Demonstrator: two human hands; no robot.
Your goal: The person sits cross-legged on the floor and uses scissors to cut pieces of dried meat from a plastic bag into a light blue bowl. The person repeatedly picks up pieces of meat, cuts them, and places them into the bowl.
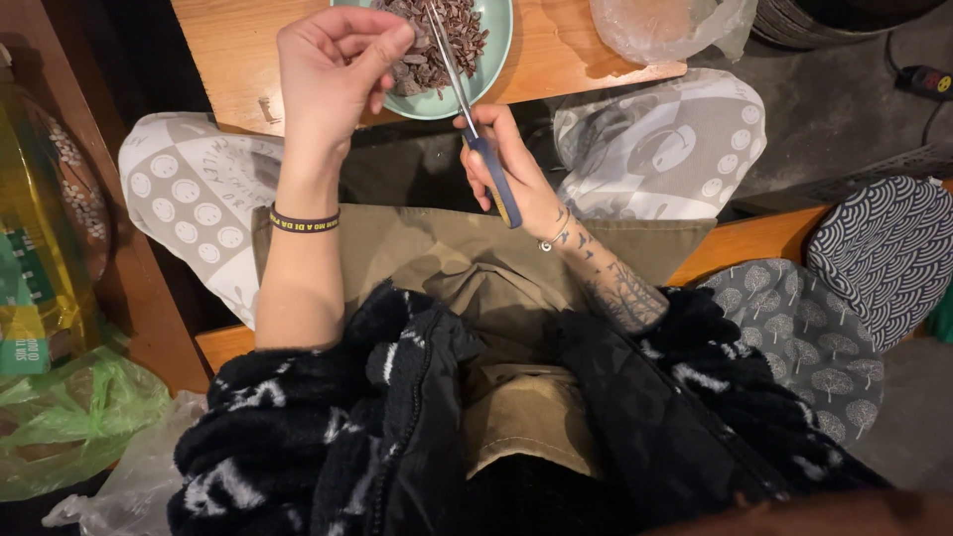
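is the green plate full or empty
Full: the green plate is heaped with dark brown pieces, where the knife tip rests.

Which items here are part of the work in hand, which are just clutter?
In use:
- knife with blue handle, held in right hand
- small dark piece pinched in left hand
- green plate of dark brown pieces
- wooden board under the plate

Lying about:
- clear plastic bag
- green plastic bag
- patterned cushions
- power strip
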